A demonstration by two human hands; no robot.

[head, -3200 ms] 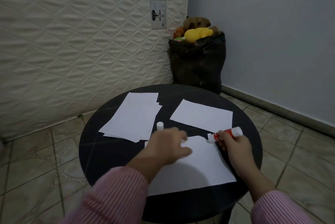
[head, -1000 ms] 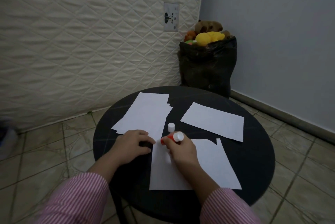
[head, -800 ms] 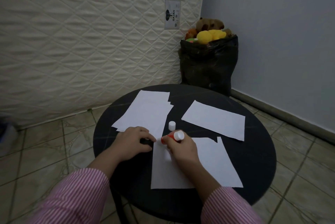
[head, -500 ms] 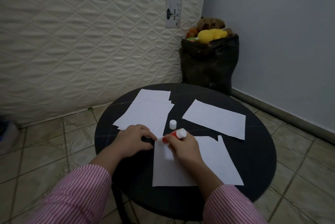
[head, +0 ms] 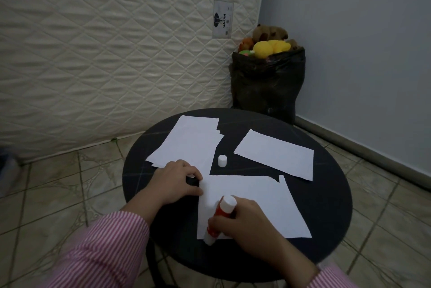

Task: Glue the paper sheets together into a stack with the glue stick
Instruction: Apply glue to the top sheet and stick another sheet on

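Item, far left: quilted mattress (head: 105, 54) stood on edge against the wall, its sewn label (head: 222, 19) reading "GAJAH" under a small dark emblem; the smaller print is too fine to read. Item: round black table (head: 326, 224). On its left part, a loose pile of paper sheets (head: 189, 142), edges staggered. Item: left hand (head: 176, 182), fingers curled, fingertips pressing down the left edge of the near sheet (head: 256, 203). Item: small white cap (head: 222, 160), upright on the table between the pile and the far sheet (head: 275, 154). Item: glue stick (head: 219, 220), red body with white ends, tilted, its lower end at the near left corner of the near sheet; no lettering legible on it. Item: right hand (head: 242, 222), fingers wrapped around the glue stick. Item, behind the table: black bag (head: 267, 82) filled with soft toys. Risks, as judged: glue running off the corner onto the table and sticking the sheet down; the sheet sliding or creasing should the left hand ease its pressure; the uncapped stick drying out.
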